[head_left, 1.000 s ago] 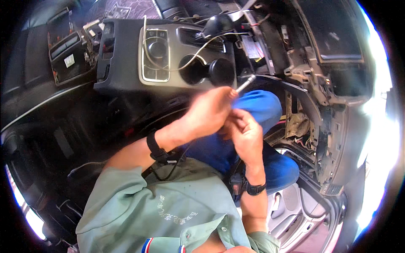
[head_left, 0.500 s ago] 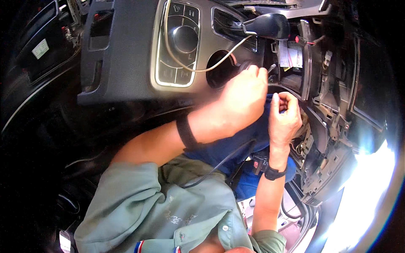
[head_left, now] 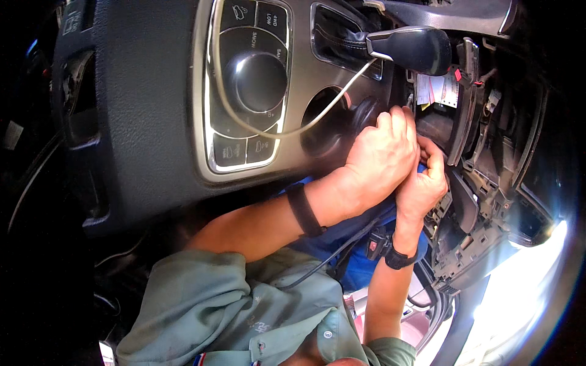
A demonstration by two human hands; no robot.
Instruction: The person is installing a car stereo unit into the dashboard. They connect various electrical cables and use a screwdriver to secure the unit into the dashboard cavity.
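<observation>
My left hand [head_left: 384, 146] is closed, its fingertips together beside the open compartment of a car's centre console. A thin grey metallic tip [head_left: 410, 97] shows just past those fingers; its kind and whether I grip it are unclear. My right hand [head_left: 421, 189] is closed too, fingers curled and thumb pressed in, right against the left hand. What lies between the fingers is hidden by the hands. Near the left hand is a round cup holder [head_left: 326, 122]. A pale cable [head_left: 332, 110] loops over the console above it.
A gear lever [head_left: 421, 52] stands beyond my hands, with a round dial [head_left: 259, 82] to its left. Papers [head_left: 436, 90] lie by the compartment. Bare dashboard brackets [head_left: 470, 244] line the right. A dark cord [head_left: 329, 262] crosses my lap.
My left hand has moved slightly right, and the two hands have come together. My right hand was apart from it earlier. The console appears closer and larger as the view has shifted.
</observation>
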